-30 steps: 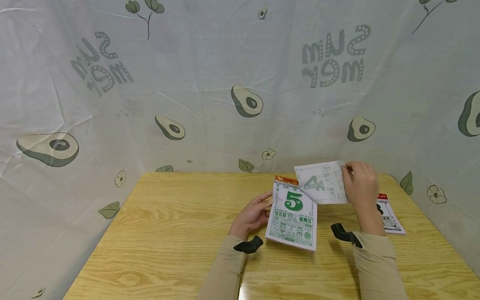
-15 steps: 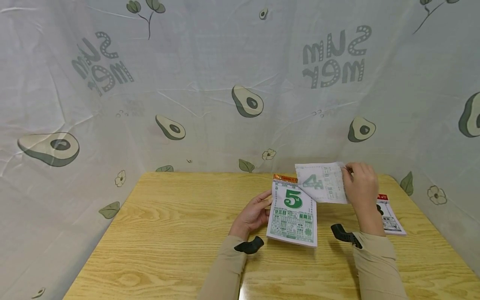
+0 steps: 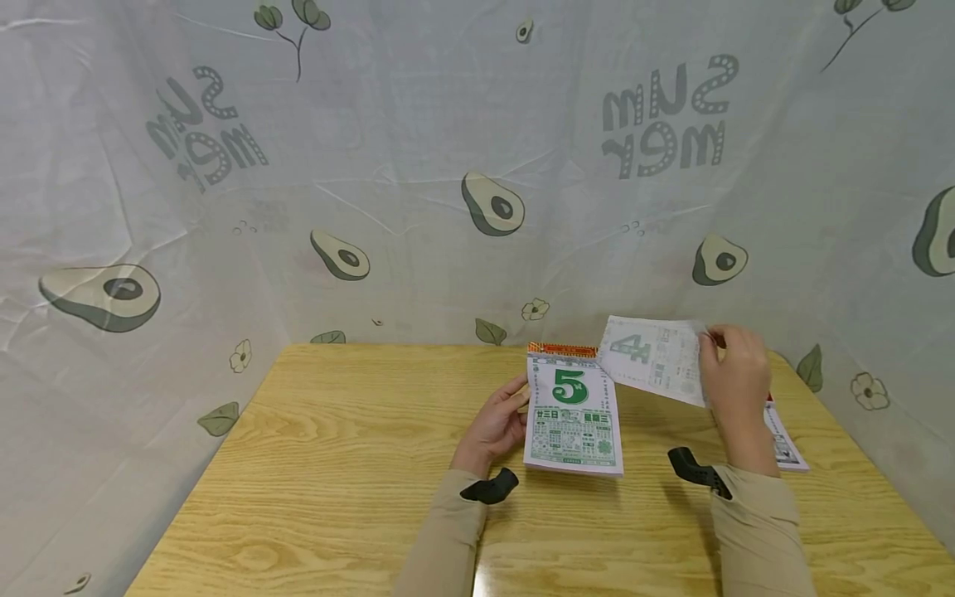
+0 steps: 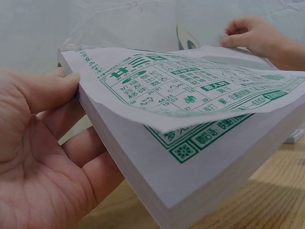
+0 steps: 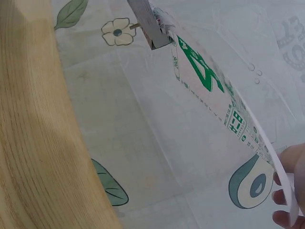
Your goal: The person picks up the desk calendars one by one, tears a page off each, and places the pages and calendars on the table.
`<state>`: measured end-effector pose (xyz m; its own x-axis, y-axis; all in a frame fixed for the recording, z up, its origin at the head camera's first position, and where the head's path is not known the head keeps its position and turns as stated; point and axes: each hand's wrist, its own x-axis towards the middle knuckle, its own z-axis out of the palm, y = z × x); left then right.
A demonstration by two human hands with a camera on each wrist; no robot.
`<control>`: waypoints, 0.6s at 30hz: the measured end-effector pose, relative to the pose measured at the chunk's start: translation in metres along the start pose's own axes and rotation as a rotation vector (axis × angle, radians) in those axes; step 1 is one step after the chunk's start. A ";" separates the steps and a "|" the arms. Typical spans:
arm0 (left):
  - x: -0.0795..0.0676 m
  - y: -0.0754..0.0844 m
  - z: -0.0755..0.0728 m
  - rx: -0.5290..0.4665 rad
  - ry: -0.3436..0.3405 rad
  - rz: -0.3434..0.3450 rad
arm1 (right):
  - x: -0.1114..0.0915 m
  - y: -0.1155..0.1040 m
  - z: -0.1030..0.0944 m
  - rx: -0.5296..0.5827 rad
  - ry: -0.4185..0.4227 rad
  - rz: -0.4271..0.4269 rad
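My left hand grips a thick tear-off calendar by its left edge, the thumb on the front side and the fingers behind. The block is tilted off the table, its front page showing a green 5 under a red and gold header strip. At upper right, my right hand pinches the free end of a thin calendar page, whose green 4 shows through from the other side. That page still meets the block near the header's right end. In the right wrist view the page stretches from the block to the fingers.
A second calendar pad lies on the wooden table at the right, partly hidden by the right hand and forearm. A pale curtain printed with avocados hangs close behind the table's back edge.
My right hand has moved slightly right, pulling the page marked 4 farther across and turning it. The calendar has shifted a little left and stands straighter, with more of its header showing.
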<state>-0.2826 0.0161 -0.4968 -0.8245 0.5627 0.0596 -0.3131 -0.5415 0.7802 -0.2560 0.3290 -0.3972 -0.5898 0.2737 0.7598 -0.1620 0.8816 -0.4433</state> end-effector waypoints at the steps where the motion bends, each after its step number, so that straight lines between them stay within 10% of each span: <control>1: 0.000 0.000 0.000 0.000 0.000 0.000 | 0.000 0.000 0.000 0.002 -0.001 0.007; 18: 0.001 0.000 -0.002 0.000 -0.005 -0.004 | 0.001 0.009 0.000 0.110 0.001 0.130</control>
<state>-0.2842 0.0157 -0.4981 -0.8207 0.5683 0.0594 -0.3166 -0.5388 0.7806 -0.2578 0.3368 -0.4007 -0.6108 0.3828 0.6931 -0.1703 0.7913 -0.5872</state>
